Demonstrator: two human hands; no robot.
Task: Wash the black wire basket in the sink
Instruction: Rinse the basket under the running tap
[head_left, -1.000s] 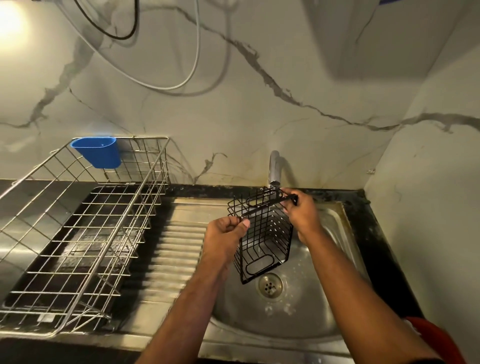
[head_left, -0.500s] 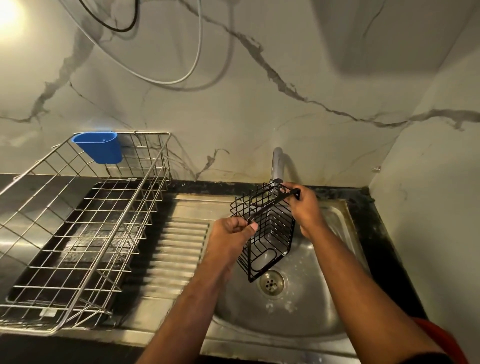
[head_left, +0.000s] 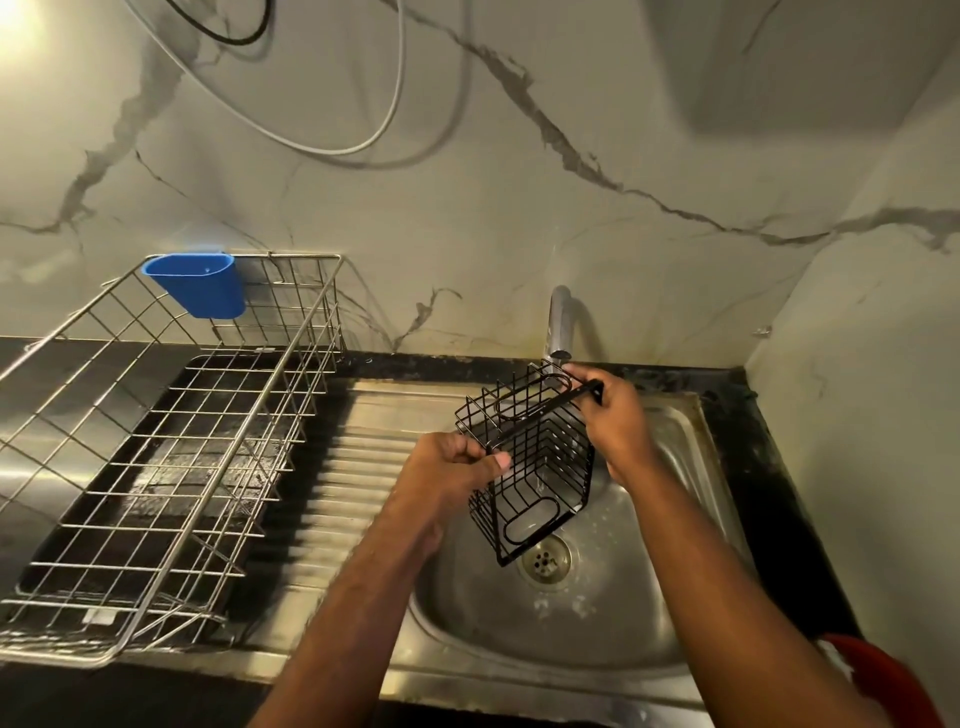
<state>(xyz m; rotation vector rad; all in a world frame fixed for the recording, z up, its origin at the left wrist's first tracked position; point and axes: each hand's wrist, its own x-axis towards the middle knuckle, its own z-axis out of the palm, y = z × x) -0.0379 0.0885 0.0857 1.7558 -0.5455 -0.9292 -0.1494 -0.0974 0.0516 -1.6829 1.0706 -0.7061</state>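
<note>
the black wire basket (head_left: 527, 457) hangs tilted over the steel sink (head_left: 675, 561), its closed bottom end low and just above the drain (head_left: 545, 558), its open top raised toward the tap (head_left: 558, 327); the left hand (head_left: 457, 470) has fingers curled around the near upper rim of the basket, thumb pressed along the wire; the right hand (head_left: 618, 426) pinches the far rim and its flat black bar, right under the tap's spout; droplets speckle the sink bowl; to the left, on the ribbed drainboard and dark desk (head_left: 31, 358), stands a silver wire dish rack (head_left: 156, 467) with a blue plastic cup (head_left: 200, 283) hooked on its back edge; a white cable (head_left: 332, 148) loops across the marble wall
</note>
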